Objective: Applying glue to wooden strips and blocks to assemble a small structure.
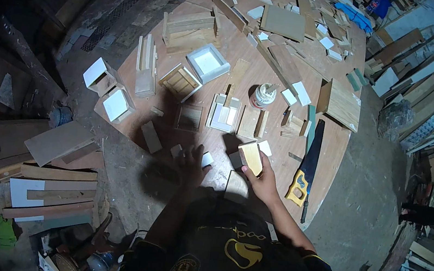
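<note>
My right hand (262,181) is closed around a pale wooden block (250,158), thumb on its near side, above the table's near edge. To the left, in shadow, my left hand (193,164) has its fingers spread low over the table. A small white block (207,159) sits between its fingers and thumb; whether they touch it is unclear. Beyond the hands lie a small wooden frame with a white panel (224,113), a grooved wooden piece (252,122) and a shallow wooden tray (188,117). An open jar (263,95) with a stick in it stands farther back.
A handsaw (307,166) with a yellow handle lies along the table's right side. White-faced wooden boxes (116,104) stand at the left edge, an open white box (208,63) mid-table. Board offcuts (283,23) crowd the far end. Planks (53,191) are stacked at lower left.
</note>
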The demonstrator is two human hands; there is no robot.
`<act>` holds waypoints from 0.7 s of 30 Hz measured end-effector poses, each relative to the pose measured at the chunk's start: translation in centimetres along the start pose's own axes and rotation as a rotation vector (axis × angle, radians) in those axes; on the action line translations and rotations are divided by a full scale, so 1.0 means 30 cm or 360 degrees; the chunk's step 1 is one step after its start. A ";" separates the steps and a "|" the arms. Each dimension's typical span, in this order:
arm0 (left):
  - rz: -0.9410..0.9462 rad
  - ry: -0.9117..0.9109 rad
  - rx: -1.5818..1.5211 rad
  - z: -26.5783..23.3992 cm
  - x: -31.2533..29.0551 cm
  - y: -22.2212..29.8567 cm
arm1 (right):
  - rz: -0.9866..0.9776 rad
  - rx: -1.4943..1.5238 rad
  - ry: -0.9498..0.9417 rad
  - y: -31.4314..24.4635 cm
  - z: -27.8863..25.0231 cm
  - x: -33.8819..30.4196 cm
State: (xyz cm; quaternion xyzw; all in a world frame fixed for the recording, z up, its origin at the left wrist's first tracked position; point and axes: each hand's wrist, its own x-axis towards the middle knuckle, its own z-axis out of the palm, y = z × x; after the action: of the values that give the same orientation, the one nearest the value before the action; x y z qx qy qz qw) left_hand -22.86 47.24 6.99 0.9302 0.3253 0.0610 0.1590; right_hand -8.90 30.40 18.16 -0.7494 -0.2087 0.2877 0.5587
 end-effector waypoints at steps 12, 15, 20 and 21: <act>-0.0614 -0.0635 -0.2333 -0.016 0.048 0.037 | -0.0067 -0.0037 -0.0011 -0.023 0.012 -0.033; -0.0535 -0.0822 -0.2748 -0.151 0.042 0.128 | -0.0107 -0.0046 -0.0024 -0.059 0.011 -0.018; -0.0476 -0.1029 -0.3551 -0.229 0.033 0.157 | -0.0107 0.0035 -0.0088 -0.136 0.030 0.000; -0.0565 -0.1162 -0.3803 -0.220 0.050 0.148 | -0.0117 0.0068 -0.0109 -0.151 0.034 0.000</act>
State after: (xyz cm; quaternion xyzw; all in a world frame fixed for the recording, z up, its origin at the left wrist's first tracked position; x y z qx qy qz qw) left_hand -20.52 46.61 14.72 0.1127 0.1246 0.0344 0.9852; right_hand -9.54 32.43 22.29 -0.7189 -0.2487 0.2968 0.5772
